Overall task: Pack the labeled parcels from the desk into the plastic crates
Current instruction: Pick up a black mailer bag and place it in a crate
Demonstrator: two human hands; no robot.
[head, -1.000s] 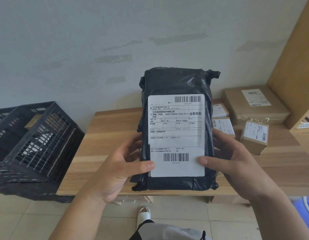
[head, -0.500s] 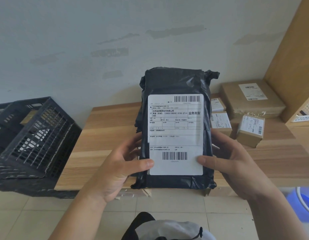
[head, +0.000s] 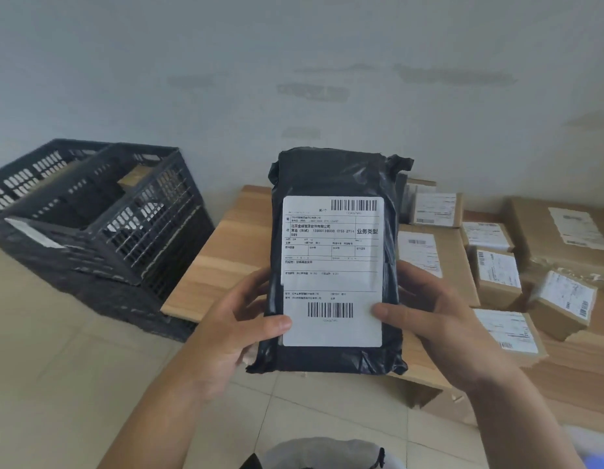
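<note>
Parcel: you hold the black parcel (head: 334,265) upright in the air between your hands, label (head: 332,269) facing you, likely so you can read it before choosing a crate.
Left hand: your left hand (head: 236,326) grips the parcel's lower left edge, thumb pressed on the label's corner and fingers curled behind; this steadies the soft bag from below.
Right hand: your right hand (head: 432,319) grips the lower right edge the same way, thumb on the label just beside the barcode, not on it, fingers behind.
Crates: the black crates (head: 101,228) stand well to the left of your left hand, on the floor; a brown box shows inside, so packing seems under way.
Desk: the desk (head: 219,265) lies behind and below both hands.
Other boxes: labeled cardboard boxes (head: 497,275) crowd the desk past your right hand, labels up, waiting their turn.
Next: carrying the parcel leftward should reach the crates; either hand alone looks enough for that.
</note>
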